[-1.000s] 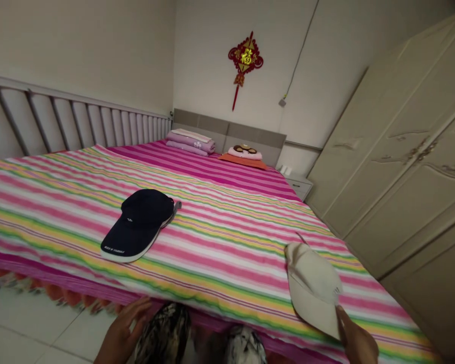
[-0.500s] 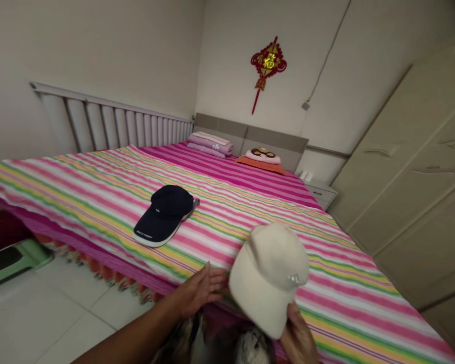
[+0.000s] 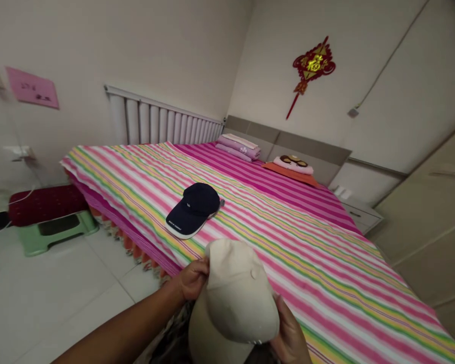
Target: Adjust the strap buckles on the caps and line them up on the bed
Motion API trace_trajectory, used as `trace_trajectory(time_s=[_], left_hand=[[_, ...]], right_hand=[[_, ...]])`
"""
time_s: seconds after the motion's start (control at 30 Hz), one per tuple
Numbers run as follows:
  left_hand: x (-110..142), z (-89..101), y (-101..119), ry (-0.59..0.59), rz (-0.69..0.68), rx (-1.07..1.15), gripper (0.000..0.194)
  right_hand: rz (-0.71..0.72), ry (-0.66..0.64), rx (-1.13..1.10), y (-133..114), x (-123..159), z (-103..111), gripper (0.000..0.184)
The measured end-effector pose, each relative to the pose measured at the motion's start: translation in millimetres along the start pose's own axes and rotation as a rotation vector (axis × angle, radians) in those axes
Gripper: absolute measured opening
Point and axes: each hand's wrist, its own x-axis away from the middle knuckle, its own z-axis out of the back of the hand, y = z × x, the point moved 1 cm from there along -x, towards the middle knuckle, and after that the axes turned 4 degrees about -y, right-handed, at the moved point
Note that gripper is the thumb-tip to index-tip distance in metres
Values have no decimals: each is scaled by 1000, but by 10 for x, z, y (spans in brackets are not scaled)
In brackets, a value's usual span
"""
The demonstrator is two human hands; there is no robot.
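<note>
Striped bedspread point(image 3: 326, 273) stretches beyond; left hand point(image 3: 194, 279) and right hand point(image 3: 290, 334) grasp the beige baseball cap point(image 3: 240, 288) between them, brim point(image 3: 207, 334) pointing bodyward.

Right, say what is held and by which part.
A cream fabric baseball cap, held by opposite sides of its crown in the left hand and right hand.

Beige cap point(image 3: 238, 298) cut off at bottom edge, pink paper point(image 3: 32, 88) illegible

Cream cap point(image 3: 246, 303), white-edged navy cap point(image 3: 201, 199), pink-white-yellow-green striped bedspread point(image 3: 136, 172), magenta-striped sheet point(image 3: 280, 184), red-and-gold wall hanging point(image 3: 314, 64)
</note>
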Motion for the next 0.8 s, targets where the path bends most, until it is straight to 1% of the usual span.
trace_trajectory(time_s=[0.03, 0.17, 0.3, 0.37, 0.43, 0.5, 0.6, 0.67, 0.7, 0.73, 0.77, 0.8], left_hand=[[44, 21, 71, -5, -23, 7, 53], [263, 79, 388, 24, -90, -40, 47], [460, 75, 643, 74, -145, -115, 54], [528, 100, 749, 117, -162, -124, 50], [568, 157, 875, 191, -200, -149, 44], [560, 215, 1049, 286, -251, -210, 43], [404, 220, 1458, 408, -314, -358, 46], [180, 159, 1831, 473, -331, -493, 45], [38, 125, 2034, 519, -316, -573, 43], [-116, 98, 2239, 567, -295, -678, 40], [-273, 85, 2435, 611, -281, -792, 38], [-419, 95, 2613, 648, -293, -836, 37]], right_hand=[[-6, -23, 4, 18, -51, -70, 32], [-11, -138, -7, 66, -203, -312, 53], [-131, -290, 0, 66, -352, -565, 59], [-174, -352, 11, 69, -451, -718, 61], [-156, -364, 7, 69, -575, -866, 62], [-92, -332, 6, 49, -728, -1003, 59], [27, -291, 36, -47, -1029, -1224, 54], [100, -274, 50, -163, -1302, -1405, 52], [133, -259, 53, -234, -1466, -1501, 50], [155, -214, 69, -310, -1649, -1592, 46], [156, -117, 103, -385, -1847, -1668, 39], [161, -67, 118, -455, -2051, -1730, 34]])
